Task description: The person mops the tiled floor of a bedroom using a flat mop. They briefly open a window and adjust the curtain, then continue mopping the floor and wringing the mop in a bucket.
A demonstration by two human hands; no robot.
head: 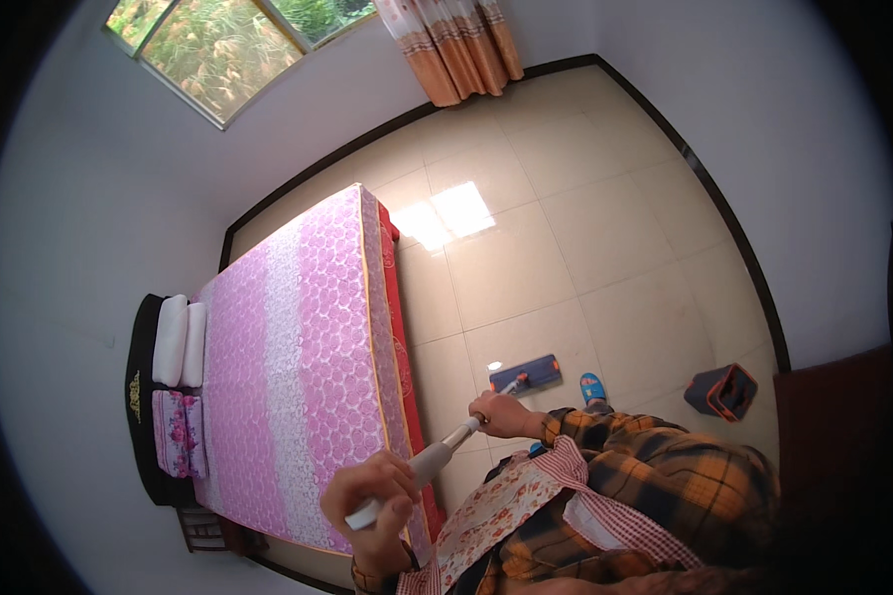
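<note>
My left hand (370, 500) is wrapped around the upper end of a flat mop's pole, at its white and grey grip (429, 462). Farther down, my right hand (501, 413) closes on the metal part of the pole. The dark blue mop head (526, 373) with orange corners lies flat on the beige tile floor (513, 282), beyond my right hand. A blue slipper (592, 388) is on my foot, just right of the mop head.
A bed with a pink and white patterned cover (290, 372) stands at the left, with pillows (171, 342) by its dark headboard (143, 372). A grey and orange bucket (722, 393) stands at the right. Orange curtains (458, 59) hang beside the window (223, 59).
</note>
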